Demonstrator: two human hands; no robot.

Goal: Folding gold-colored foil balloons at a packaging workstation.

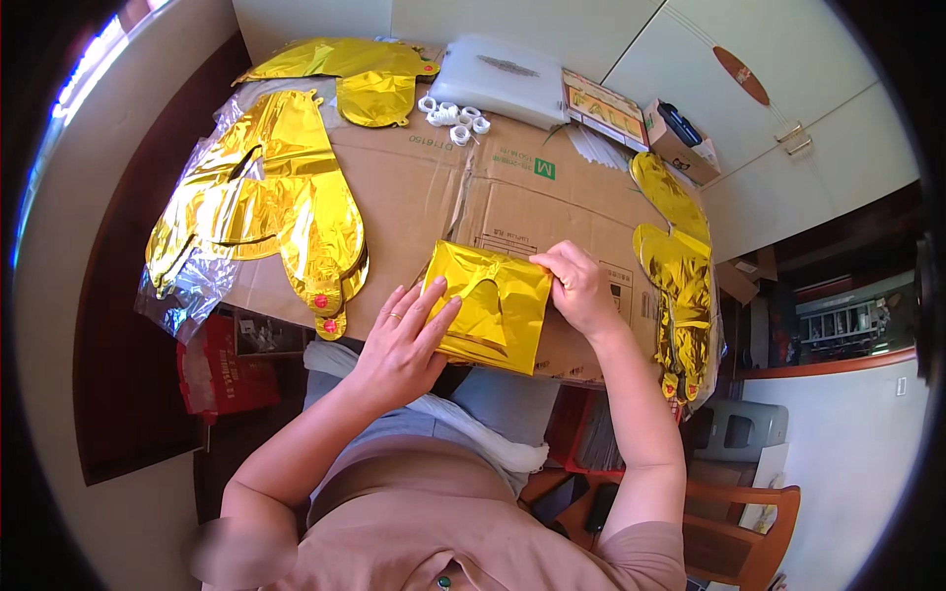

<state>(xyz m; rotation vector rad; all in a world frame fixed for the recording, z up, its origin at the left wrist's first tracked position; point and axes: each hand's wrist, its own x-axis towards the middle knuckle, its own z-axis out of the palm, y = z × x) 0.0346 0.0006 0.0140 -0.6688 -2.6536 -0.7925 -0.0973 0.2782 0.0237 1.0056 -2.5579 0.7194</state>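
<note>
A gold foil balloon (503, 320), folded into a flat, creased square, lies at the near edge of the cardboard sheet (404, 187) in front of me. My left hand (402, 340) rests on its left side with the fingers stretched out. At its upper right corner, my right hand (577, 288) pinches the foil between thumb and fingers. To the left, flat gold foil balloons (315, 187) with red round marks at their tails lie partly over clear plastic wrap (192, 295).
More gold foil balloons lie at the far left (377, 94) and along the right edge (680, 271). White ribbon rolls (458, 118), a white plastic case (498, 84), a printed box (606, 103) and a small carton (680, 143) stand at the back. A wooden chair (778, 532) is at lower right.
</note>
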